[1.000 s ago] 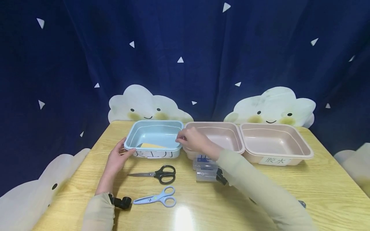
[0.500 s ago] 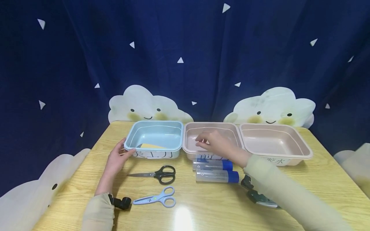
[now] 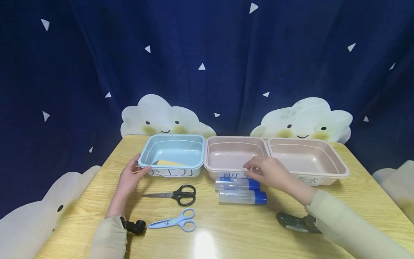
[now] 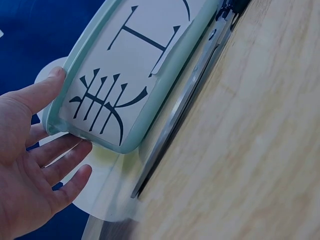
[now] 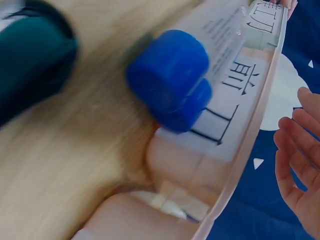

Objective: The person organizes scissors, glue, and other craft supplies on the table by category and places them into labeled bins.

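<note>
My left hand (image 3: 130,177) rests at the front left corner of a light blue bin (image 3: 173,138), thumb on the front rim and other fingers loosely extended along its side. Inside that bin lies a yellow object (image 3: 169,163), mostly hidden by the front wall. My right hand (image 3: 270,172), empty with its fingers loosely bent, hovers over the front right corner of the middle pink bin (image 3: 237,168). Below it, two clear glue bottles with blue caps (image 3: 242,196) lie side by side before that bin. In the right wrist view, the blue caps (image 5: 167,65) appear close up.
Black-handled scissors (image 3: 181,195) and light blue scissors (image 3: 176,221) lie on the wooden table (image 3: 239,233) before the blue bin. A dark green and silver tool (image 3: 292,222) lies beneath my right forearm. Another pink bin (image 3: 343,169) stands at the right; all bins carry labels.
My right hand has moved right and toward me, from the blue bin's right edge across the middle bin to its front right corner. The left hand stays at the blue bin.
</note>
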Action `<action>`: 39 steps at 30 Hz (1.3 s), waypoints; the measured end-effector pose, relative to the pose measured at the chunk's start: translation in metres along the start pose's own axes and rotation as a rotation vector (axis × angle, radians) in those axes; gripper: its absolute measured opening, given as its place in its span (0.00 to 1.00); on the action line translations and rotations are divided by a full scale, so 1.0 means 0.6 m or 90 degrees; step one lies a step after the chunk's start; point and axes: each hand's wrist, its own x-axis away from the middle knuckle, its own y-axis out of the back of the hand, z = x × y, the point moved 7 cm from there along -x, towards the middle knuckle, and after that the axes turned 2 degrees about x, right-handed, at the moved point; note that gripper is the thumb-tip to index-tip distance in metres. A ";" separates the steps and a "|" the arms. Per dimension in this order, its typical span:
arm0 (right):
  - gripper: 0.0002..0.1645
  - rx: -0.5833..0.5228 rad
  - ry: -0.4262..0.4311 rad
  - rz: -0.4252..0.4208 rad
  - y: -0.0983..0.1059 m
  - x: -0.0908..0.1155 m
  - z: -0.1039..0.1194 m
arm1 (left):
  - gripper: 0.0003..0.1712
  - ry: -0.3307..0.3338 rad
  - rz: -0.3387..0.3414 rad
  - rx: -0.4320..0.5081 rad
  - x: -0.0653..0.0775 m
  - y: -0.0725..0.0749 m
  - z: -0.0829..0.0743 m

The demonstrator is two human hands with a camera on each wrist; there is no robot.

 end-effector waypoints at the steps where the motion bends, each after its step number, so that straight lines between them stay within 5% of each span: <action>1: 0.11 0.001 0.000 -0.003 0.002 0.008 -0.003 | 0.48 -0.001 0.000 0.000 0.000 0.000 -0.001; 19: 0.11 0.037 0.036 0.025 0.009 0.128 -0.029 | 0.48 -0.006 -0.001 -0.010 -0.004 -0.002 -0.003; 28: 0.16 0.019 -0.029 0.084 0.007 0.174 -0.046 | 0.47 -0.011 0.002 -0.006 -0.005 -0.003 0.002; 39: 0.22 -0.001 -0.040 0.131 0.000 0.232 -0.071 | 0.47 -0.003 0.001 -0.003 0.000 -0.002 -0.001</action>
